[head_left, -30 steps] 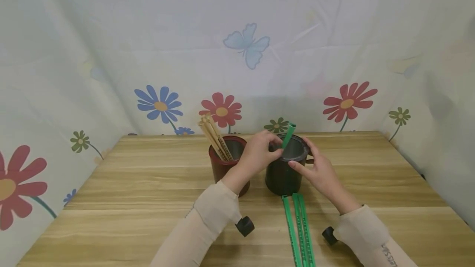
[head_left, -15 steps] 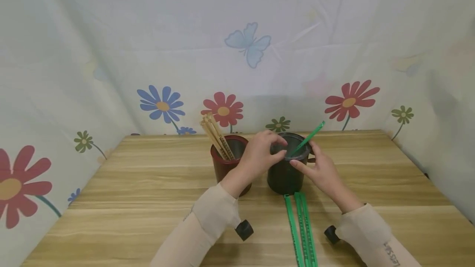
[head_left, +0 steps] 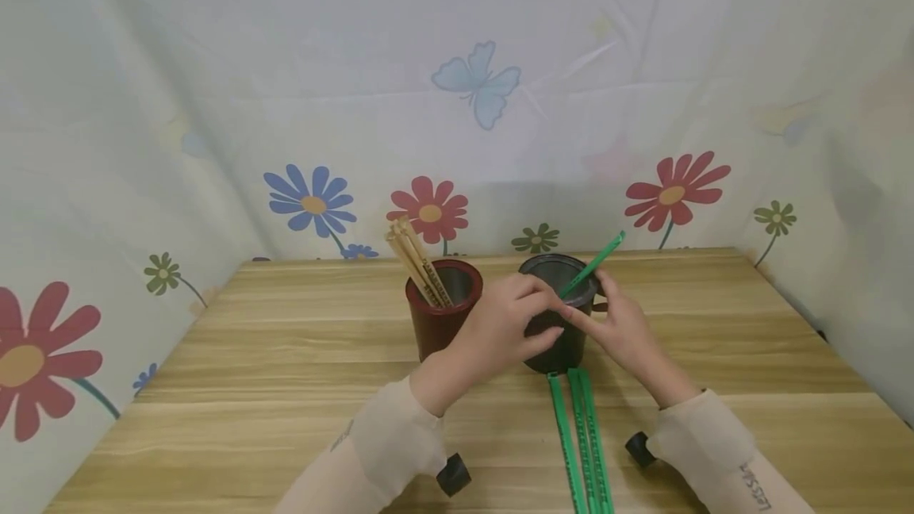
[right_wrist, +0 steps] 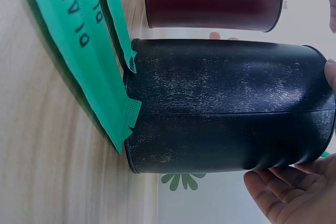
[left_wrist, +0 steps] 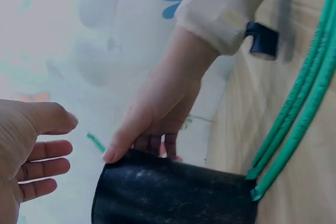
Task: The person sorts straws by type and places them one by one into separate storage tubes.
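A black cup [head_left: 557, 355] stands upright on the table, a slim green-wrapped stick [head_left: 594, 263] leaning in it toward the right. My right hand [head_left: 628, 331] grips the cup's right side near the rim, thumb toward me and fingers behind; the right wrist view shows the fingers [right_wrist: 283, 184] along its wall. My left hand [head_left: 500, 324] is in front of the cup, holding nothing; its fingers [left_wrist: 50, 169] are loosely bent and apart from the cup in the left wrist view. Several more green-wrapped sticks [head_left: 589, 443] lie at the cup's base, pointing toward me.
A dark red cup [head_left: 428, 331] holding several tan-wrapped sticks [head_left: 414, 260] stands left of the black cup, partly behind my left forearm. A small handle [head_left: 600, 308] juts from the black cup's right side. A flowered cloth [head_left: 343, 101] hangs behind the wooden table [head_left: 286, 387].
My left hand let go of the green-wrapped stick, which tipped to the right against the black cup's rim. The left hand then drew back toward me. My right hand stayed on the cup.
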`<state>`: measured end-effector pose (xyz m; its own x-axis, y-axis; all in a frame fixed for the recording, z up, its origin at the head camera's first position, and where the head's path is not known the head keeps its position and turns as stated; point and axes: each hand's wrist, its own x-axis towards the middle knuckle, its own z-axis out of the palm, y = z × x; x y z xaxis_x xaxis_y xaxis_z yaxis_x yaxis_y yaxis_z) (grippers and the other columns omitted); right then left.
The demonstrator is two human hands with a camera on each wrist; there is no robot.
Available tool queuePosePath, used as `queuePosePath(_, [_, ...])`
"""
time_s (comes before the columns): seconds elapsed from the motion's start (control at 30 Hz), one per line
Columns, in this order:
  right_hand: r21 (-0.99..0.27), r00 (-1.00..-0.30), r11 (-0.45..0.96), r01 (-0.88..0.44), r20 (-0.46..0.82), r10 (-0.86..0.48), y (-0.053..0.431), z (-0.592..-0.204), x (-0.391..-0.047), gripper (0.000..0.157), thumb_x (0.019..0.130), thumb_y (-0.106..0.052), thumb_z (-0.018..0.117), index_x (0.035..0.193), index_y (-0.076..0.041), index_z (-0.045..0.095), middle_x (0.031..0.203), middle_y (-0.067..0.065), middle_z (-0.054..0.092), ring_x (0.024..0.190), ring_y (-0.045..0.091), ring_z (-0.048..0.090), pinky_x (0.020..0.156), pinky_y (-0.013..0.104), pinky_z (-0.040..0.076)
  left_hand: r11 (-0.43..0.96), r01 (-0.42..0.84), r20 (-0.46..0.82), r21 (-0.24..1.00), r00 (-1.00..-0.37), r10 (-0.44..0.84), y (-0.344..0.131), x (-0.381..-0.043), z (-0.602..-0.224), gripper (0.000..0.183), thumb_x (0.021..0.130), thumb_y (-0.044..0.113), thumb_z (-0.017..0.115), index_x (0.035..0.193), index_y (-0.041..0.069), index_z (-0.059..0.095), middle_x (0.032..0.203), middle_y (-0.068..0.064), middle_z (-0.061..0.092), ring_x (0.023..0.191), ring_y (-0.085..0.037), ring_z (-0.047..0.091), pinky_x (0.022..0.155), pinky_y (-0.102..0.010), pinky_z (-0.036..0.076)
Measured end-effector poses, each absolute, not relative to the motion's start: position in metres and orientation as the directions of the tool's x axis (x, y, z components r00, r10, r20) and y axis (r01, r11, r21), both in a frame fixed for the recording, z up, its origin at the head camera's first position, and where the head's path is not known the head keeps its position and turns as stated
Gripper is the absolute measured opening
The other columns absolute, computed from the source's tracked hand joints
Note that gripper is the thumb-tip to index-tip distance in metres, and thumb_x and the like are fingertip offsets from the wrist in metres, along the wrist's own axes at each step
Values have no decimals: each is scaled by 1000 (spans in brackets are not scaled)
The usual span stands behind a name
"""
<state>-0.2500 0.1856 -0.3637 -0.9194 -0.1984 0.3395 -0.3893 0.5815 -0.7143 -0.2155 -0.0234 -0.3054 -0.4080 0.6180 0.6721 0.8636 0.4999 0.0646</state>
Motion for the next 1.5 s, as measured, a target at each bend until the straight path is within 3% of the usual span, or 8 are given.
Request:
queuePosePath(0.1, [-710, -914, 579, -401, 351, -204, 186, -364, -250, 72, 92, -37, 63, 146, -2, 29, 138, 26, 49, 122, 41, 51, 93, 55, 48, 448, 894, 664, 16, -344, 664, -22, -207, -311, 18, 78, 17, 79, 94, 14, 71, 95, 2, 67, 92, -12, 62, 83, -24, 50])
queuePosePath(0.3, [-725, -910, 551, -412, 360, -206, 185, -365, -252, 72, 90, -35, 66, 146, -5, 31, 137, 22, 52, 125, 38, 50, 95, 54, 48, 375, 927, 584, -24, -292, 758, -20, -191, -327, 20, 77, 19, 80, 93, 18, 69, 94, 5, 65, 88, -10, 59, 77, -19, 44])
queuePosePath(0.5, [-720, -907, 554, -417, 370, -201, 185, -365, -252, 72, 90, -35, 66, 146, -4, 32, 136, 22, 53, 125, 37, 50, 94, 53, 48, 357, 927, 486, -116, -260, 834, -18, -179, -345, 24, 77, 25, 80, 97, 18, 69, 95, 6, 65, 92, -9, 60, 87, -22, 47])
queuePosePath(0.63, [-720, -907, 555, -416, 371, -199, 183, -364, -252, 71, 90, -35, 66, 145, -4, 33, 135, 21, 53, 125, 37, 50, 94, 53, 48, 363, 917, 424, -164, -266, 865, -17, -175, -356, 24, 78, 27, 79, 98, 20, 68, 97, 8, 65, 93, -8, 60, 88, -21, 46])
queuePosePath(0.93, [-724, -904, 547, -421, 383, -189, 184, -364, -251, 71, 90, -30, 67, 146, -5, 33, 135, 23, 54, 125, 37, 51, 93, 52, 49, 379, 896, 177, -232, -344, 922, -11, -166, -367, 26, 83, 39, 72, 106, 28, 68, 108, 14, 62, 103, -4, 54, 85, -18, 41])
queuePosePath(1.17, [-719, -901, 549, -426, 388, -192, 183, -364, -250, 71, 90, -30, 67, 146, -5, 33, 135, 24, 54, 125, 38, 50, 93, 53, 49, 331, 898, 141, -288, -302, 943, -9, -164, -381, 22, 83, 36, 71, 104, 31, 68, 103, 14, 61, 101, -4, 54, 92, -22, 42])
queuePosePath(1.5, [-719, -905, 556, -417, 382, -185, 184, -365, -252, 71, 90, -31, 67, 146, -4, 33, 135, 23, 54, 124, 37, 50, 93, 53, 49, 268, 918, 101, -291, -249, 963, -6, -163, -390, 14, 86, 29, 66, 99, 33, 68, 95, 16, 60, 94, -1, 53, 85, -20, 40])
